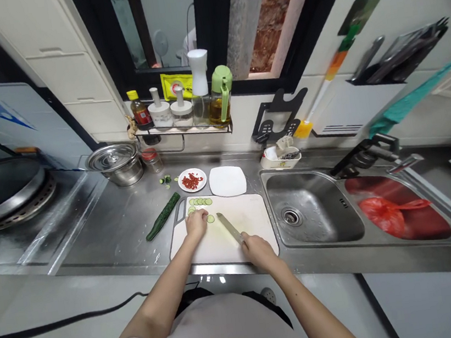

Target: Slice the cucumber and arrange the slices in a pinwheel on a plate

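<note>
My right hand (pixel 257 249) is wrapped round the handle of a kitchen knife (pixel 230 227), whose blade lies low over the white cutting board (pixel 227 244) and points away to the left. On the board's left part is my left hand (pixel 197 225), its fingers bent and pressed together; whatever they hold is hidden. A cucumber slice (pixel 210 218) lies just right of its fingertips. Beyond it, more cucumber slices (pixel 200 201) overlap in a row near the board's far edge. Left of the board rests a whole cucumber (pixel 162 217).
Behind the board stand a plate of chopped red pieces (pixel 194 188) and a white plate (pixel 226 174). Green scraps (pixel 165 180) lie nearby. A steel pot (pixel 119 169) is at the back left. The sink (pixel 319 220) adjoins on the right, with a red bag (pixel 383 214) in its far basin.
</note>
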A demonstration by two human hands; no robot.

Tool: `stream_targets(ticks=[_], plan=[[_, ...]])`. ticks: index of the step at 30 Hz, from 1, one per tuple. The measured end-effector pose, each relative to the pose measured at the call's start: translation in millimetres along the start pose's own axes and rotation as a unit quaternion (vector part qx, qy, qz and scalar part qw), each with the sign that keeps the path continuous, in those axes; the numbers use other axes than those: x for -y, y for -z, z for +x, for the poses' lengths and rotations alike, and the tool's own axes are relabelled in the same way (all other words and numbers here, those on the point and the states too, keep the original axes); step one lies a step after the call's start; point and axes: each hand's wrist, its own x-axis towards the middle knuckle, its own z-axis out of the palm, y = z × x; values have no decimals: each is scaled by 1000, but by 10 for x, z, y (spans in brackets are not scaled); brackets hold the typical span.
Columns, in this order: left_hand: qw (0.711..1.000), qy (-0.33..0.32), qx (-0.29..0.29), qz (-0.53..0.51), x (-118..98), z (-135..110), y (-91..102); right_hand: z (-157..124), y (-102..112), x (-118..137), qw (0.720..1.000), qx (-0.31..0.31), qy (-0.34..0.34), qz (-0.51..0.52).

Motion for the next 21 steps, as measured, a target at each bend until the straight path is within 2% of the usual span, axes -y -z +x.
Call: stream_targets(ticks=[7, 21], plan=[[1000, 7, 1, 11, -16, 20, 7, 78, -13, 182, 999, 15, 28, -10], [1000, 15, 19, 13, -18, 59, 39, 194, -51, 185, 999, 4, 42, -34]])
